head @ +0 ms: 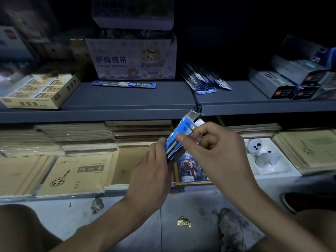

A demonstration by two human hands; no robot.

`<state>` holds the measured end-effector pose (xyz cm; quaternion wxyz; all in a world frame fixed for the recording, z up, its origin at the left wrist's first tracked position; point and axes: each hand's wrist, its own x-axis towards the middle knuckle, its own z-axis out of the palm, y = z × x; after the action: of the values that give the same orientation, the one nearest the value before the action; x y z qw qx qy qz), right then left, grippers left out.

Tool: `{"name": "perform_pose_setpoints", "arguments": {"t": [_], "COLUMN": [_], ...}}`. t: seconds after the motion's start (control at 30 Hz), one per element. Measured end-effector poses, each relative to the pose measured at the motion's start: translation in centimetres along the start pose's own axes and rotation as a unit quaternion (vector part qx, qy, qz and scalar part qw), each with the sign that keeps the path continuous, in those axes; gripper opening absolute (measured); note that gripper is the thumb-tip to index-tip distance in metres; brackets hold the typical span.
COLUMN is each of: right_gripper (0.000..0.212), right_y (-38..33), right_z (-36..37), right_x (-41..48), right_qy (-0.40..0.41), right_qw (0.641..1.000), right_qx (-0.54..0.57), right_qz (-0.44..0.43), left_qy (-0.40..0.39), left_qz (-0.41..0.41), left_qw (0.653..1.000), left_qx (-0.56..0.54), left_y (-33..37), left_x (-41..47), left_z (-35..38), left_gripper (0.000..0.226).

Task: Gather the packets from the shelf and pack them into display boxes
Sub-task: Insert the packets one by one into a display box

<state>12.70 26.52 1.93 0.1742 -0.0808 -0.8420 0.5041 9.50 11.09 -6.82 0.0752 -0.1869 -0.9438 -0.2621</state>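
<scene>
Centre frame, both hands held a blue display box (180,137), flap open: the left hand (154,166) gripped its lower end and the right hand (214,148) pinched its face. Packing looked underway. The next move likely called for reaching the loose packets (205,79) on the shelf (127,99), above centre.

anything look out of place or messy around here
Yes. A crumpled gold wrapper lies on the stained floor, like litter. On the shelf, one blue packet lies alone by the finger bandage box, and a loose bunch of packets is splayed, unboxed.
</scene>
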Motion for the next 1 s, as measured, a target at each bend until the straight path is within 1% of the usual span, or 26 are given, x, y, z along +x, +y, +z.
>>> {"name": "perform_pose_setpoints", "arguments": {"t": [0.2,0.3,0.37,0.43,0.5,0.53,0.57,0.6,0.63,0.67,0.73,0.83,0.9,1.0], "right_gripper": [0.020,0.021,0.025,0.023,0.022,0.022,0.020,0.019,0.019,0.020,0.021,0.021,0.017,0.011], "right_y": [1.1,1.4,1.5,1.3,1.1,1.0,0.9,0.7,0.3,-0.2,-0.8,-1.4,-1.5,-1.4], "right_z": [-0.1,-0.3,-0.7,-1.2,-1.5,-1.7,-1.7,-1.8,-1.8,-1.9,-1.9,-2.1,-2.1,-1.5], "right_x": [0.3,0.5,0.4,0.4,0.4,0.5,0.6,0.7,0.7,0.7,0.9,1.2,1.2,0.9], "right_qy": [0.007,0.032,0.074,0.122,0.135,0.127,0.108,0.080,0.049,0.019,-0.018,-0.041,-0.058,-0.061], "right_qw": [0.998,0.991,0.974,0.948,0.940,0.948,0.967,0.985,0.994,0.992,0.974,0.946,0.936,0.947], "right_qx": [-0.056,-0.107,-0.175,-0.233,-0.242,-0.215,-0.151,-0.060,0.034,0.118,0.226,0.311,0.335,0.301], "right_qz": [-0.038,-0.069,-0.124,-0.178,-0.199,-0.195,-0.175,-0.140,-0.093,-0.046,0.021,0.080,0.095,0.096], "left_qy": [0.009,0.008,0.013,0.015,0.011,0.009,0.008,0.008,0.007,0.006,0.005,0.007,0.015,0.024], "left_qz": [0.005,-0.002,-0.005,-0.007,-0.014,-0.015,-0.015,-0.017,-0.020,-0.023,-0.025,-0.026,-0.022,-0.022], "left_qw": [0.999,1.000,1.000,1.000,1.000,1.000,1.000,0.999,0.999,0.999,0.998,0.995,0.996,0.997], "left_qx": [0.033,0.017,0.014,0.007,-0.013,-0.020,-0.025,-0.030,-0.035,-0.040,-0.058,-0.092,-0.087,-0.066], "left_y": [0.3,0.2,0.0,-0.3,-0.6,-0.7,-0.8,-0.8,-0.7,-0.6,-0.5,-0.5,-0.5,-0.7], "left_x": [0.2,0.2,0.2,0.2,0.3,0.3,0.3,0.3,0.4,0.4,0.4,0.5,0.5,0.5], "left_z": [-0.4,-0.4,-0.3,-0.2,-0.2,-0.2,-0.2,-0.3,-0.4,-0.5,-0.7,-0.9,-1.0,-1.1], "left_gripper": [0.048,0.049,0.052,0.051,0.046,0.045,0.045,0.044,0.042,0.041,0.041,0.040,0.041,0.043]}}
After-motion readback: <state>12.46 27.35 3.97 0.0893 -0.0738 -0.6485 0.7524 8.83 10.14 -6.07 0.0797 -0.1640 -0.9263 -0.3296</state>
